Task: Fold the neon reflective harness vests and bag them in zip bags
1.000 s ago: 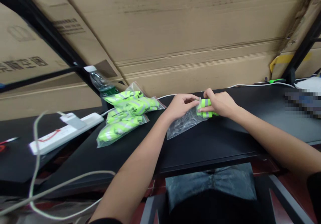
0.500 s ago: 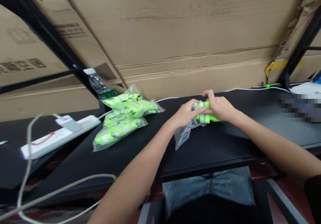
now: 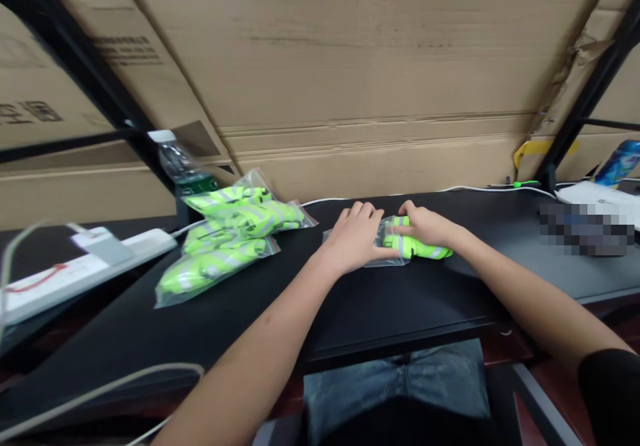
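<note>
A folded neon yellow-green reflective vest with silver stripes lies on the black table, its left end inside a clear plastic bag. My left hand rests flat over the bag, fingers stretched out and thumb reaching to the vest's near edge. My right hand grips the vest from the far right side, thumb pointing left across it and fingers curled at the back. Part of the bag is hidden under my left hand. To the left, several bagged reflective vests are heaped together.
Behind the heap stands a plastic bottle. A white power strip with a plugged-in charger lies at the left, cables trailing. Cardboard walls the back. A blue packet and a pixelated dark item are at the right.
My left hand has gone from pinching the bag's opening to lying flat on it. The vest and bag are lower on the table, and the view has shifted slightly right.
</note>
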{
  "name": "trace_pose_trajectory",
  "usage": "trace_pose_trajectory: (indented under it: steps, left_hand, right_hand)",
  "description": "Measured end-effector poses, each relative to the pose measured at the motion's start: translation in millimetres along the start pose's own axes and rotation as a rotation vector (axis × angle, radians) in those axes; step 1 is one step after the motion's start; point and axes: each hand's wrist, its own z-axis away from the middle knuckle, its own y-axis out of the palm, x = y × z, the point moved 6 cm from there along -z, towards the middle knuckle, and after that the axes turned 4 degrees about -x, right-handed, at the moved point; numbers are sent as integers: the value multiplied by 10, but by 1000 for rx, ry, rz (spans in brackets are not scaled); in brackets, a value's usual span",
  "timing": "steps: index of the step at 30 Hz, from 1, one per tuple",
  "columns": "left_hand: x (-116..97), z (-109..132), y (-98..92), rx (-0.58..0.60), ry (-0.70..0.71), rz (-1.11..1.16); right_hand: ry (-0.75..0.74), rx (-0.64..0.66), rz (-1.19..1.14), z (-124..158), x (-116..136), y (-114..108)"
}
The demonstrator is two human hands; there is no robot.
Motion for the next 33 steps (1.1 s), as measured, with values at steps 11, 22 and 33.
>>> trace_pose_trajectory:
  steps: [11, 22, 33]
  left_hand:
    - [-94, -17, 251, 93, 110, 139]
    - [-120, -45, 429, 124, 97, 214]
    - [-220, -49, 408, 57, 126, 30]
  right_hand:
    - [46, 30, -39, -29, -36, 45]
    - [41, 93, -8, 45, 39, 52]
    - [129, -54, -474, -97, -44, 129]
